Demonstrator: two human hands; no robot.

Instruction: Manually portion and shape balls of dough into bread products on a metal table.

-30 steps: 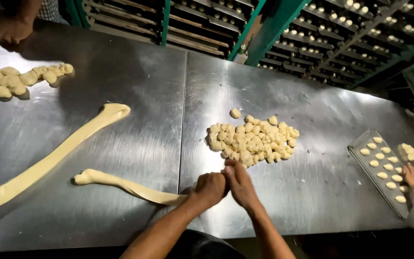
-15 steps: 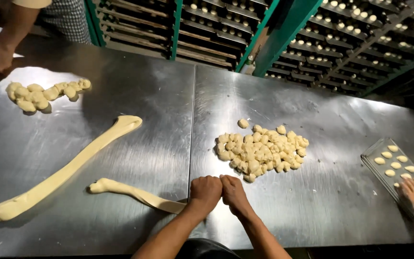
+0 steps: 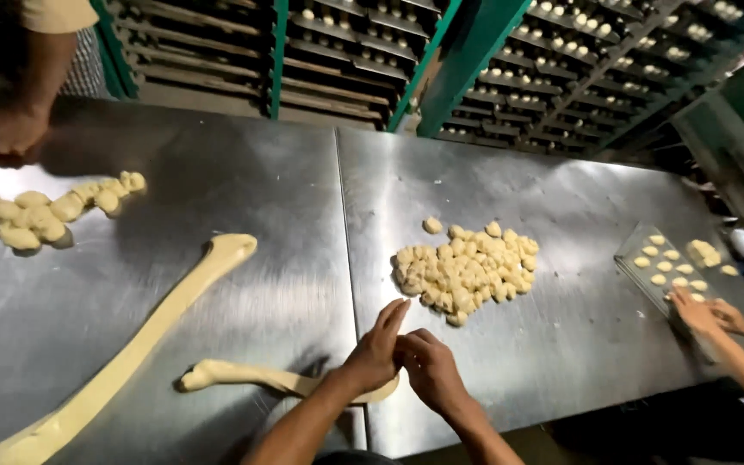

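Observation:
My left hand [image 3: 378, 347] and my right hand [image 3: 430, 368] meet at the near edge of a steel table [image 3: 243, 185], pinching the right end of a short rope of pale dough [image 3: 256, 376]. Both hands grip that end; fingers hide the tip. Just beyond them lies a pile of several small cut dough pieces [image 3: 465, 269], with one piece [image 3: 431, 226] apart at its far side. A much longer dough rope [image 3: 135, 340] runs diagonally across the left half of the table.
Another person's hand [image 3: 9, 133] rests at the far left beside a second heap of dough pieces [image 3: 40, 211]. At the right, a co-worker's hands [image 3: 709, 313] work at a tray of dough balls [image 3: 665, 267]. Racks of filled trays [image 3: 561, 52] stand behind.
My hands stayed on the short rope's end, left fingers lifting slightly. The camera view shifted, so the table sits lower-right in frame. The co-worker's hands moved onto the tray's near edge.

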